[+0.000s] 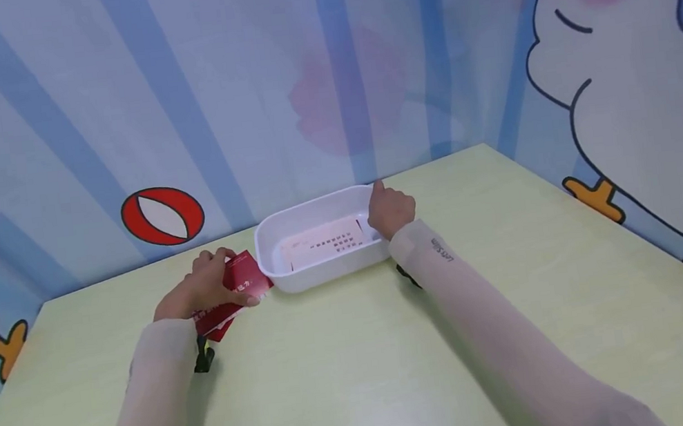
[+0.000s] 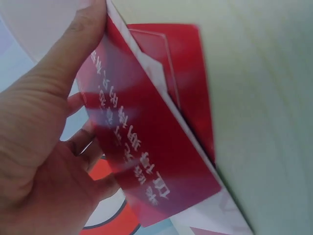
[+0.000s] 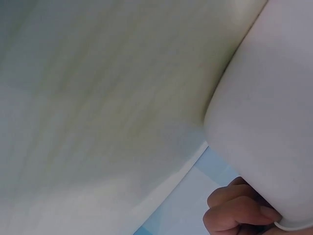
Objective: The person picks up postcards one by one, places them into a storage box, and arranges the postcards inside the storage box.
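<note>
Thumb and fingers of my left hand (image 1: 208,282) pinch several red printed cards (image 1: 241,272) by their edges, left of the basin. White lettering runs over the top red card (image 2: 132,122) in the left wrist view, and another red card (image 2: 188,83) sticks out beneath it. My right hand (image 1: 390,209) grips the right end of a white oval plastic basin (image 1: 317,278), fingers curled over its rim. Inside the basin lies a pale pink card (image 1: 326,241) with rows of dark print. From the right wrist, curled fingers (image 3: 234,210) show against the basin's outer wall (image 3: 264,112).
The pale yellow-green table (image 1: 334,380) ends at a blue striped curtain (image 1: 267,96) just behind the basin. On the right, a cartoon-printed panel (image 1: 636,105) borders the table.
</note>
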A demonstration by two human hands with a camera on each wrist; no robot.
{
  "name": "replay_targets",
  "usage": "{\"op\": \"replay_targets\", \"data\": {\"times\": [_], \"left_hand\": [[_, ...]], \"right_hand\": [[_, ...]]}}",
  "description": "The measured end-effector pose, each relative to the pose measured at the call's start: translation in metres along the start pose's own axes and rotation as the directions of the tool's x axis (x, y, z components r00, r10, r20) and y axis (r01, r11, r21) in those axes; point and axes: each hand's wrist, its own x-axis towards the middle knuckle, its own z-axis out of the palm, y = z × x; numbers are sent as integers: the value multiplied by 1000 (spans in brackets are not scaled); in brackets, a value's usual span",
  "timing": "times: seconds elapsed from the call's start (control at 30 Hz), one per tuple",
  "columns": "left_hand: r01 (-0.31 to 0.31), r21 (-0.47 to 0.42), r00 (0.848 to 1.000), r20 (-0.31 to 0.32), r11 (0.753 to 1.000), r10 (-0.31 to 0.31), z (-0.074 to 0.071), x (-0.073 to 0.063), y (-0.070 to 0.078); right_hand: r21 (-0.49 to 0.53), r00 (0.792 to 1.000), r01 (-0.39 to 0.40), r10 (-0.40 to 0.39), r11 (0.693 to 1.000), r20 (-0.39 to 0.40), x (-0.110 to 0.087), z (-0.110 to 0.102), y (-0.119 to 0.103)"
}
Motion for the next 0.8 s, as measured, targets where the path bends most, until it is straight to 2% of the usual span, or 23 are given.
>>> {"op": "replay_targets", "data": {"times": [0.2, 0.53, 0.8], "left_hand": [[-9, -2, 1000, 22, 1000, 9, 0, -3, -5], [-8, 66, 1000, 13, 998, 7, -4, 1, -5], [3, 27, 999, 43, 1000, -4, -2, -2, -7]], "right_hand": [[5, 1000, 7, -7, 1000, 6, -1, 1, -1], [4, 1000, 4, -4, 1000, 4, 8, 0, 1], [4, 1000, 6, -6, 1000, 18, 5, 3, 1]]}}
